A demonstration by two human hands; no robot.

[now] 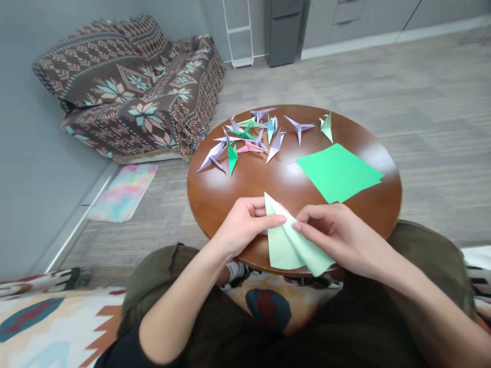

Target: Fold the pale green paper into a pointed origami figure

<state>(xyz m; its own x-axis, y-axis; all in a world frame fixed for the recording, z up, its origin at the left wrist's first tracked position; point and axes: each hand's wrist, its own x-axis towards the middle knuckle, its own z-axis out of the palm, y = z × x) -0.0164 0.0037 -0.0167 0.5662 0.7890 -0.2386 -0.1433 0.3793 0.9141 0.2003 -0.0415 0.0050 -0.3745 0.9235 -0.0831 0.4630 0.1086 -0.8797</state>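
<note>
A pale green sheet of origami paper (286, 248), partly folded with layers fanning apart at its lower edge, is held over the near edge of the round table. My left hand (249, 222) pinches its upper left part, thumb on top and fingers behind. On the other side, my right hand (333, 230) grips its upper right edge between thumb and index finger. Beyond my right hand lies a stack of bright green paper (339, 171). Several folded paper cranes in purple, green and pink, among them a pink crane (250, 147), cluster at the far left of the tabletop.
The brown round table (215, 204) stands between my knees. One light green crane (326, 127) sits apart near its far edge, beside a purple crane (299, 128). A sofa with a patterned cover (146, 97) is at the back left, with a pastel mat (121, 193) on the floor.
</note>
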